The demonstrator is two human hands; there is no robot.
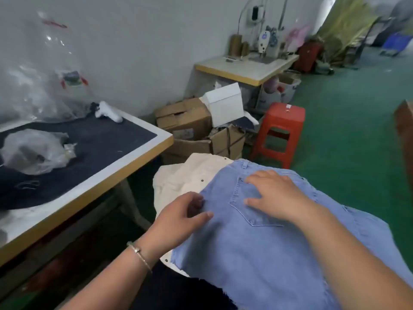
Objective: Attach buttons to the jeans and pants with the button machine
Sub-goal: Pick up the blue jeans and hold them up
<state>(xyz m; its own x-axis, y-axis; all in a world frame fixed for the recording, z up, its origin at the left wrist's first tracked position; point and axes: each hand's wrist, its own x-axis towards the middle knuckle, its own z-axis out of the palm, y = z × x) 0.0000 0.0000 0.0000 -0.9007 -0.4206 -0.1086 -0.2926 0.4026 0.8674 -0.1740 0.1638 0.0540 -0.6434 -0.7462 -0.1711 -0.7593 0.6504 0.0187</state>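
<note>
I see the light blue jeans point(257, 247) spread back side up across the lower right of the head view, waistband toward the far end and one rear pocket point(252, 204) facing the camera. My right hand point(271, 193) lies flat on that pocket with its fingers straight and spread, pressing the denim down and holding nothing. My left hand point(183, 213) sits at the jeans' left edge, its fingers curled and pinching the fabric there; a thin bracelet point(139, 253) circles that wrist. Under the jeans, sticking out to the left, is a cream-coloured garment point(178, 175) with small dark metal studs showing near its edge. To the left stands a desk point(107, 173) with a yellow rim and a dark cloth top, carrying crumpled clear plastic bags point(33, 151) and a small white bundle point(109, 113) at its far corner. Behind the clothes are stacked cardboard boxes point(185, 117) and a red plastic stool point(279, 130) on the green floor point(346, 108). Farther back, against the wall, a sewing machine point(266, 43) stands on a second desk point(243, 70). I cannot make out a button machine anywhere in this view.
</note>
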